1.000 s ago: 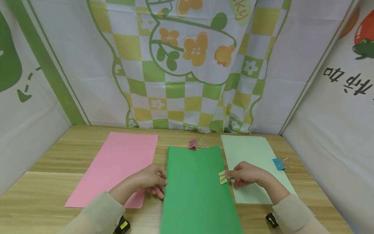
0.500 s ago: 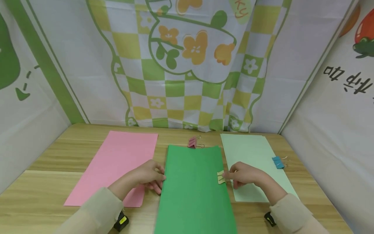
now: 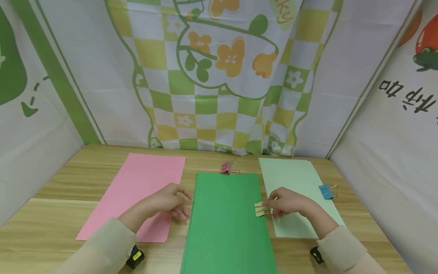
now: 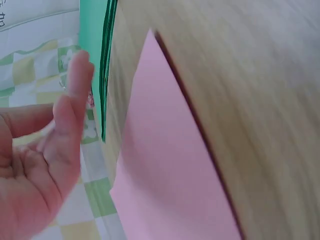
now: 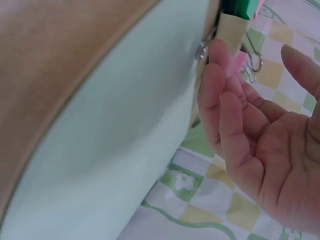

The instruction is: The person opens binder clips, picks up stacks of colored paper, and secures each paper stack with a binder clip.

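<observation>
A stack of green paper sheets [image 3: 229,228] lies in the middle of the table. On its right edge sits a pale yellow binder clip [image 3: 259,209], its wire handles pointing outward. My right hand [image 3: 287,201] touches this clip with its fingertips; in the right wrist view the clip [image 5: 232,32] is gripping the green edge, and the thumb [image 5: 302,70] stands away from it. To the left of the stack, my left hand [image 3: 169,201] hovers with relaxed fingers, holding nothing. The left wrist view shows a small gap between its fingers [image 4: 77,75] and the green sheets [image 4: 104,75].
Pink paper [image 3: 137,194] lies at the left, partly under the left forearm. Pale green paper [image 3: 291,179] lies at the right, bearing a blue binder clip [image 3: 326,191] at its edge. A dark pink binder clip [image 3: 226,168] rests beyond the stack's far edge.
My left hand has come away from the green stack's left edge, moving slightly left. My right hand stays at the yellow clip. The stack's far edge lies flatter.
</observation>
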Tool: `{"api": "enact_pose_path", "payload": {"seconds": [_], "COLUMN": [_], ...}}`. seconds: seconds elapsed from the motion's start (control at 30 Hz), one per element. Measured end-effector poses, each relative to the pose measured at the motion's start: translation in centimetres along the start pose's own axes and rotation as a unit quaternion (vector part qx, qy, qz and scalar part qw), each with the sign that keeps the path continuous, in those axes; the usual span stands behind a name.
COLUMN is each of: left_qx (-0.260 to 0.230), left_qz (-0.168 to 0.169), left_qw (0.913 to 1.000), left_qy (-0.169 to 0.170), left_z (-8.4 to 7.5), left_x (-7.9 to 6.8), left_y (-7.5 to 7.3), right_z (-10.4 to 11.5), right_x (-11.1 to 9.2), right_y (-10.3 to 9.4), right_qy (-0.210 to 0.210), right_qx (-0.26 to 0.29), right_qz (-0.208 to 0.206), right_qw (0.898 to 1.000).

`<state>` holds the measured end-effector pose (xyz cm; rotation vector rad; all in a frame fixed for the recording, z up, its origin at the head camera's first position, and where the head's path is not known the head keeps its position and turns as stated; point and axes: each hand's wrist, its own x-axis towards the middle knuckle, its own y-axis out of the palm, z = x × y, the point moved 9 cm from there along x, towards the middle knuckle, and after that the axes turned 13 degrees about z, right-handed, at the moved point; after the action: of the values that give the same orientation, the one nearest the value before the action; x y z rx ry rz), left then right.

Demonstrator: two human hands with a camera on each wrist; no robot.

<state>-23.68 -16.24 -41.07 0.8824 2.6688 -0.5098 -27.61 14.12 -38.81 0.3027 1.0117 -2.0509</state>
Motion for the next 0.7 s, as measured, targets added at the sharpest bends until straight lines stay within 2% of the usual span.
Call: {"api": "enact_pose_path", "payload": {"seconds": [0.13,0.3,0.4,0.57,0.7], "left_qx": [0.021,0.093,0.137,0.215,0.265], "left_qz": [0.014,0.007,-0.010,-0.042,-0.020], "left_qw": [0.9987,0.9922,0.9860,0.9697,0.9594], "left_qy": [0.045,0.083,0.094,0.108,0.094], "left_z": [-1.1,-2.6,-3.2,-3.8,-3.3], "left_x": [-0.3,-1.1,-1.8,-3.2,-4.2], "left_y": [-0.2,-0.9,-1.6,-2.5,-2.3], "right_z": [0.5,1.5,2.1,3.3,4.3], "right_x": [-0.1,-0.2,0.0,0.9,1.9], "right_y": [-1.0,-2.6,-3.5,-4.5,-5.1], "right_qy": [-0.008,-0.004,-0.003,-0.012,-0.016], "right_qx": [-0.004,-0.014,-0.019,-0.015,-0.009], "right_qz": [-0.015,-0.046,-0.061,-0.070,-0.072], "right_qw": [1.000,0.999,0.998,0.997,0.997]}}
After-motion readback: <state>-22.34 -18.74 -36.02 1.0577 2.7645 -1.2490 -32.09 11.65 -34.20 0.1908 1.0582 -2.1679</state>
